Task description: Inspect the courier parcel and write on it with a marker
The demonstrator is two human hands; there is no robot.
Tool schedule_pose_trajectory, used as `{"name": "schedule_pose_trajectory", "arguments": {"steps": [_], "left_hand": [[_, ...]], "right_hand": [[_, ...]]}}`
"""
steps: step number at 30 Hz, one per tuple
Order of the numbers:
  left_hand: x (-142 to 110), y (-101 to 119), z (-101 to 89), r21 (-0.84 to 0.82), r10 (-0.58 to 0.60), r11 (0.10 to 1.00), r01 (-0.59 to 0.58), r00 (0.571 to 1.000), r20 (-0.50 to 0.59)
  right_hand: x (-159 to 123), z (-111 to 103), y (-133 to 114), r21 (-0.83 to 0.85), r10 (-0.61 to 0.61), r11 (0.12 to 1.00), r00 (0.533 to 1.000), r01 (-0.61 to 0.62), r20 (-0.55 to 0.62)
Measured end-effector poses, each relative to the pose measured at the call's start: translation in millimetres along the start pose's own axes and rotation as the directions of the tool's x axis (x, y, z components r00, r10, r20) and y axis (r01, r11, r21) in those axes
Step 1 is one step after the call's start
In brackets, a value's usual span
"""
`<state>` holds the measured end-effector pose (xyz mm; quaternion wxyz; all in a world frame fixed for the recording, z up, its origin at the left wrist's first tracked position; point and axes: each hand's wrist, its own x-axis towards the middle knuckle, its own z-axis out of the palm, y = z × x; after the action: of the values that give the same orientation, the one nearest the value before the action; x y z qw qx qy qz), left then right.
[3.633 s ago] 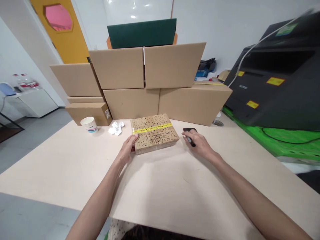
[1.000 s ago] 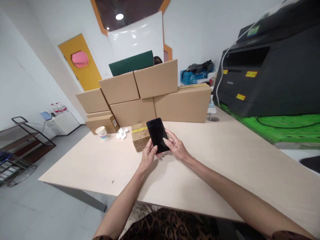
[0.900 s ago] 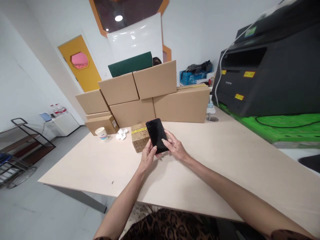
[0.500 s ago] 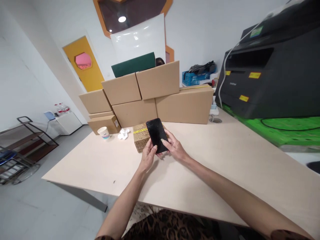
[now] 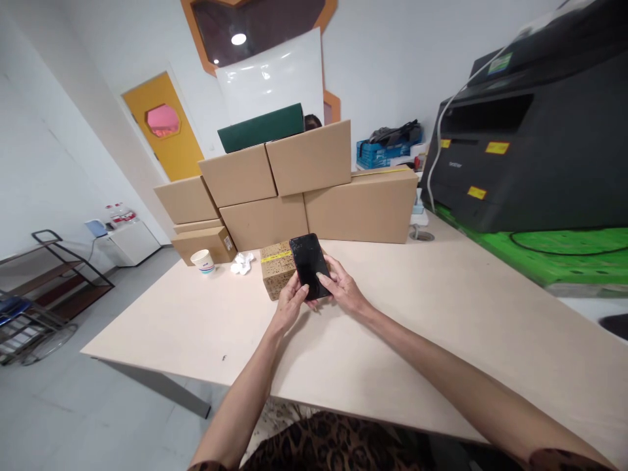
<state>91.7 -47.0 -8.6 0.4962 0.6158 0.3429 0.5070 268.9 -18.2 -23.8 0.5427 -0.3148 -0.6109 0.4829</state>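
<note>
Both hands grip the smartphone [image 5: 310, 261]: left hand [image 5: 290, 301] on its lower left, right hand [image 5: 343, 284] on its lower right, thumbs over the front. Phone is held up off the table [image 5: 417, 281], tilted, top end away from the wearer. Speckled carton [image 5: 277, 278] sits just beyond the left hand; phone hides its right part. Farther out past both hands, a wall of cardboard boxes [image 5: 265, 222] spans the view, dark green box [image 5: 262, 127] on top, a person's dark hair [image 5: 312, 122] peeking out behind it. Left of the hands: crumpled tissue [image 5: 242, 263], then paper cup [image 5: 203, 261], small print on it too tiny to read. Blue crate [image 5: 377, 154] beyond the boxes, ahead and to the right. Big dark printer [image 5: 540, 144] well right of the right hand, reads "brother", yellow stickers [image 5: 497, 148] on the front, text illegible. Yellow tape [image 5: 275, 256] across the carton top, marks unreadable. White label [image 5: 228, 243] on the low box behind the cup, also unreadable. Phone: black, rounded corners, dark glossy screen, small pale specks near the top edge.
</note>
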Motion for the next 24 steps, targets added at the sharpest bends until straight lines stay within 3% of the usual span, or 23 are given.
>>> {"name": "schedule_pose_trajectory", "arguments": {"steps": [24], "left_hand": [[2.0, 1.1, 2.8, -0.025, 0.022, 0.999, -0.022, 1.000, -0.004]], "right_hand": [[0.6, -3.6, -2.0, 0.039, -0.003, 0.999, 1.000, 0.003, -0.007]]}}
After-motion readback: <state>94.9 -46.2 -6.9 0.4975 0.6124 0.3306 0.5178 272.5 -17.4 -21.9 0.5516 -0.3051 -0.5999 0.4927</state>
